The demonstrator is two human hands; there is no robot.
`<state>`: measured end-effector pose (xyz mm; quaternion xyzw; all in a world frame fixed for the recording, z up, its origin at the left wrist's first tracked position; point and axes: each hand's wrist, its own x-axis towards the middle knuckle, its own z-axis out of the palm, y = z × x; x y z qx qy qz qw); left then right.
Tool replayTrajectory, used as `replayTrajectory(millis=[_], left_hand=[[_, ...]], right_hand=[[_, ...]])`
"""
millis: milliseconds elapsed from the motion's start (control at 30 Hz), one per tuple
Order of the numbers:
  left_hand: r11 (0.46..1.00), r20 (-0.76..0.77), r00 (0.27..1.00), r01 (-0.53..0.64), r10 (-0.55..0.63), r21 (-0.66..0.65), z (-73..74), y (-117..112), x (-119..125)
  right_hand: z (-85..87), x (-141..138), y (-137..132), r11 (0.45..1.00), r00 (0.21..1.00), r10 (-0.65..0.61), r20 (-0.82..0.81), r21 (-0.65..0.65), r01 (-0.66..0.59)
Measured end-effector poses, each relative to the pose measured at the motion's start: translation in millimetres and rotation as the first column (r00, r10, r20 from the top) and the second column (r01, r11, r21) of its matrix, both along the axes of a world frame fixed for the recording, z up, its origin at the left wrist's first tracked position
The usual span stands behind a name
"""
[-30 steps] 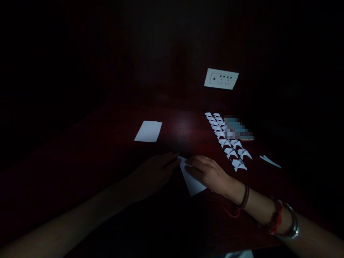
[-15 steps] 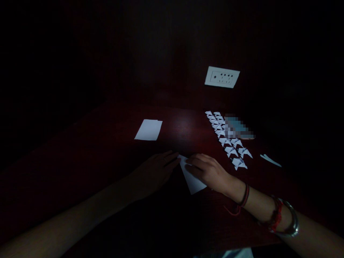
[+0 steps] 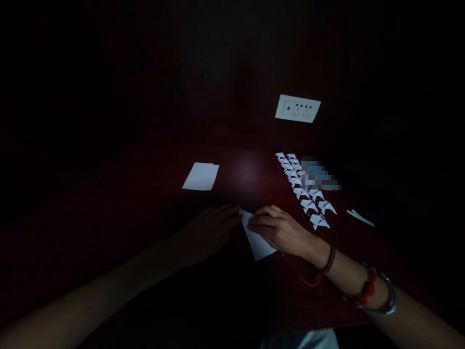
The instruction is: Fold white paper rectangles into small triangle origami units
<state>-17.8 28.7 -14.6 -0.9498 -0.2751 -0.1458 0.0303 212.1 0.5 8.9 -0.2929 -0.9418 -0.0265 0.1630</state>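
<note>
A folded piece of white paper (image 3: 260, 245) lies on the dark red table in front of me. My left hand (image 3: 216, 228) is in deep shade, its fingers stretched out and their tips touching the paper's upper left corner. Across the paper's upper right part lies my right hand (image 3: 279, 229), fingers bent and held together with the tips pressed on the sheet. That hand hides the right side of the paper. Several small folded paper figures (image 3: 319, 221) stand in two rows to the right.
A small stack of white paper sheets (image 3: 201, 176) lies beyond my left hand. Beside the figures is a blurred-out phone-like object (image 3: 319, 174). Thin pale strips (image 3: 360, 217) lie further right. A white wall socket (image 3: 298, 108) is on the back panel.
My right hand's fingertips have shifted slightly left along the paper. The left hand stays at the corner. The whole view has moved a little.
</note>
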Motion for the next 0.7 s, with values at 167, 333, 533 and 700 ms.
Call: replayTrajectory(millis=[167,333,533,700], left_hand=[[1.000,0.011,1.000,0.007,-0.007,0.009,3.2,-2.1,-1.3],[1.000,-0.008,1.000,0.000,0.000,0.011,7.7,-6.0,-2.7],[1.000,0.002,1.000,0.000,0.000,0.030,5.8,-6.0,-3.2],[0.999,0.029,1.000,0.001,-0.002,0.040,7.2,-7.0,-3.9]], right_hand=[[6.8,-0.5,0.4,0.995,0.993,-0.009,-0.117,-0.104,-0.003],[19.0,-6.2,11.2,0.981,0.979,-0.086,-0.184,-0.190,0.050],[26.2,-22.9,22.7,0.985,0.994,-0.098,0.039,-0.137,0.102],[28.2,-30.1,21.2,0.986,0.983,-0.150,0.110,-0.056,0.157]])
